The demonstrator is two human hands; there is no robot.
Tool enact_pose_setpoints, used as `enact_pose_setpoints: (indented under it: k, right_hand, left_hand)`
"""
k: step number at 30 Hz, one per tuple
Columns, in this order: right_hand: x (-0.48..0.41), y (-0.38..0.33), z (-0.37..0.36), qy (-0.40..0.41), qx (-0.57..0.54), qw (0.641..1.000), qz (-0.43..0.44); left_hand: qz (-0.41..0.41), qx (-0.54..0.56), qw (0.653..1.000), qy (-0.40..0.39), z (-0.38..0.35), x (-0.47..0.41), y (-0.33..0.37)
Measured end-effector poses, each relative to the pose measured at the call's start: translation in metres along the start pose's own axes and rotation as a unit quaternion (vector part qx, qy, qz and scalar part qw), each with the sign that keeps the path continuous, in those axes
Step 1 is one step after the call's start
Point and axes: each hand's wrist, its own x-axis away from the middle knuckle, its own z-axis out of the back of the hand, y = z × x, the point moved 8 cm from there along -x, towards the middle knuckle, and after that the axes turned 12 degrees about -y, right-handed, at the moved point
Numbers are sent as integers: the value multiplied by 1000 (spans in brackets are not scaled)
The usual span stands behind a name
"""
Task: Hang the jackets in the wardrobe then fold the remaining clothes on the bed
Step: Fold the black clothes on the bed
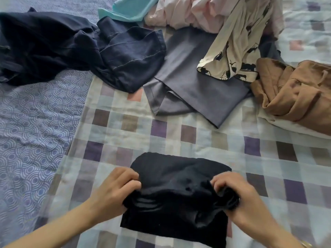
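Observation:
A black garment (177, 178) lies partly folded on the checked blanket (250, 158) right in front of me. My left hand (114, 190) grips its left edge with curled fingers. My right hand (234, 194) grips a bunched fold at its right edge. The garment's near half is raised between the two hands, over a flat lower layer.
Farther up the bed lie loose clothes: a dark navy heap (53, 45), a grey garment (195, 83), a cream piece with black print (236, 51), a brown garment (300, 93), pink (188, 13) and turquoise (129, 9) fabric. A patterned lilac sheet (32, 131) covers the left.

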Motion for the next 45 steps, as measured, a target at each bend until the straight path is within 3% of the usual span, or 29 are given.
enact_pose_setpoints:
  k: [2, 3, 5, 6, 8, 11, 13, 16, 18, 20, 23, 26, 28, 31, 34, 36, 38, 40, 42, 45]
  right_hand:
    - [19, 15, -51, -136, 119, 983, -22]
    - [28, 32, -71, -166, 166, 971, -52]
    - [40, 48, -81, -155, 210, 960, -97]
    - [39, 43, -77, -138, 158, 972, -107]
    - [26, 27, -54, -19, 120, 988, -97]
    - [0, 4, -36, 189, 78, 970, -134]
    - [-10, 7, -43, 243, 82, 948, -189]
    - [1, 34, -44, 309, -18, 878, -366]
    - [19, 49, -42, 332, -64, 827, -450]
    - [31, 62, -45, 334, -102, 795, -496]
    - [21, 68, -51, 292, -146, 833, -446]
    - [14, 67, -34, 334, -128, 861, -362]
    - [10, 73, -28, 348, -110, 866, -343]
    - [5, 83, -36, 339, -51, 869, -356]
    - [15, 87, -41, 354, -8, 845, -400]
    - [23, 88, -44, 329, -12, 841, -430]
    - [24, 93, -56, 229, -42, 855, -463]
    - [24, 97, -68, 115, -135, 868, -465]
    - [21, 95, -72, 21, -250, 874, -416]
    - [22, 84, -62, -60, -355, 874, -326]
  left_hand:
    - [0, -29, 996, -85, -33, 24, 7]
    - [1, -40, 992, -121, -46, 33, 9]
    - [13, -13, 986, -168, -60, 45, 14]
    - [31, 31, 986, -163, -58, 47, 14]
    - [129, 163, 976, -70, -41, 40, 5]
    - [353, 310, 876, 108, -23, 30, -22]
    - [462, 298, 830, 96, -28, 14, -32]
    - [546, 270, 791, -48, -45, -11, -48]
    - [560, 260, 778, -114, -53, -18, -56]
    - [556, 215, 791, -136, -53, -23, -61]
    - [553, 234, 796, -74, -48, -22, -57]
    - [541, 265, 794, 87, -33, -16, -54]
    - [527, 232, 804, 151, -29, -15, -55]
    - [532, 204, 804, 172, -39, -14, -55]
    - [541, 210, 798, 160, -42, -4, -53]
    - [566, 229, 788, 76, -50, 9, -50]
    - [562, 206, 798, -74, -61, 15, -41]
    - [543, 278, 781, -131, -70, 17, -31]
    - [526, 431, 720, -138, -76, 18, -24]
    - [468, 571, 635, -227, -80, 11, -11]
